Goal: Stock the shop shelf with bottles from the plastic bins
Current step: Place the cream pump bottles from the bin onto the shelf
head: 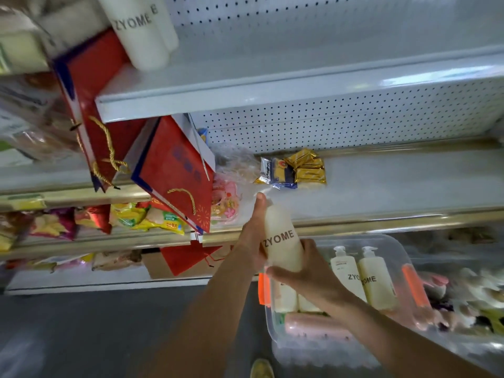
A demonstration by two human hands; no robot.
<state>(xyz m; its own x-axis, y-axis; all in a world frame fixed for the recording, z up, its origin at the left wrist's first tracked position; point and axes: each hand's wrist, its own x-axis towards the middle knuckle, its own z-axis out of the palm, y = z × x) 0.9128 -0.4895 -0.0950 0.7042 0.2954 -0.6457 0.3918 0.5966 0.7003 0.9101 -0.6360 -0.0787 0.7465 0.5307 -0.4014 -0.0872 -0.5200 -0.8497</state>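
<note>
Both hands, left (249,236) and right (302,276), grip one bottle (282,241) above the bin (403,268), shelf (381,181) at 12 o'clock. Risk: packets (297,170) get knocked on placement.

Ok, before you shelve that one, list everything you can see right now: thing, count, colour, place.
Held bottle: one, cream, ZYOME label, in front of the middle shelf.
Shelved bottles: at least two, cream, left end of the top shelf.
Bin bottles: two upright pump bottles, cream, more lying below, count unclear.
Plastic bin: one, clear with orange clips, lower right.
Gift bags: two plainly seen, red with gold cords, left of the shelves.
Foil packets: small heap, gold and blue, on the middle shelf.
Snack packs: several, yellow and mixed, lower left shelf.
Left hand: holds the bottle's upper side.
Right hand: holds its base.
</note>
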